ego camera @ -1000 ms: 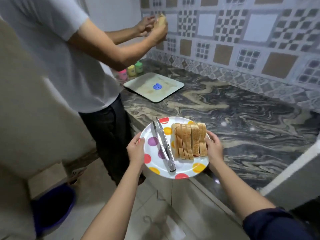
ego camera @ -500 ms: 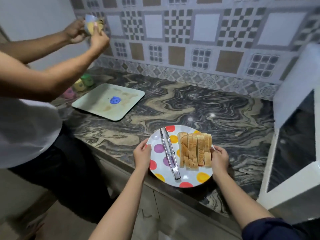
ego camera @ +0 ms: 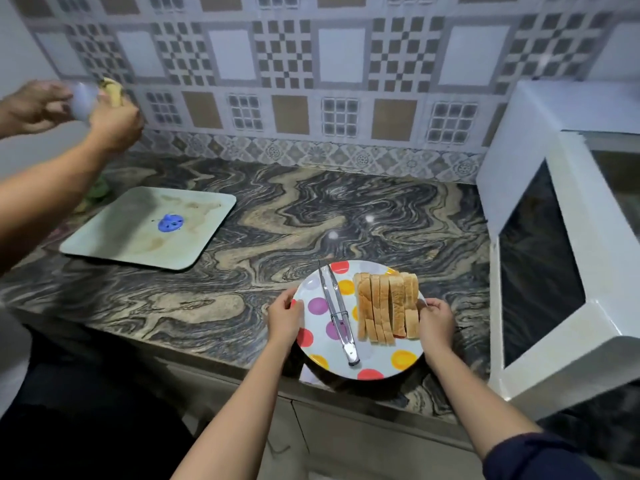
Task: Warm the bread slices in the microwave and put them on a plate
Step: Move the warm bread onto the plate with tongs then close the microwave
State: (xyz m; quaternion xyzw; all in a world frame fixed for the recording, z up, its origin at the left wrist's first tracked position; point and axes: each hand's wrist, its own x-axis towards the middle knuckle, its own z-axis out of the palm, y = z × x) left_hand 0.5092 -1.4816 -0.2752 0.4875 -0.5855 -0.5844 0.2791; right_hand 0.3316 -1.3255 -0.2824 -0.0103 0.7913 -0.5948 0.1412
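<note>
While both hands were on the plate [ego camera: 375, 356], it was at the near edge of the surface [ego camera: 277, 220]. Couldn't tell if it rested there or was held just off it.

Left hand [ego camera: 284, 320] gripped the plate's left rim, fingers curled over the edge. Right hand [ego camera: 435, 323] gripped the plate's right rim, thumb on top, just beside the bread.

Bread slices [ego camera: 386, 306] stood on edge in one packed row on the right half of the plate. Metal tongs [ego camera: 335, 313] lay on the left half of the plate beside the bread, tips toward the plate's far rim and the joined end toward its near rim.

White microwave [ego camera: 568, 271] stood right of the plate, near it, with its dark window angled toward the plate. Couldn't tell if the door was latched.

Pale square tray [ego camera: 114, 237] sat left of and beyond the plate, well apart, with a small blue item [ego camera: 170, 223] on it.

Second person's hands [ego camera: 114, 123] were raised farther left of the plate, above the tray's far corner. They held something pale and something yellowish, too blurred to identify. Patterned tile wall [ego camera: 277, 81] ran behind the plate at the back of the surface.
</note>
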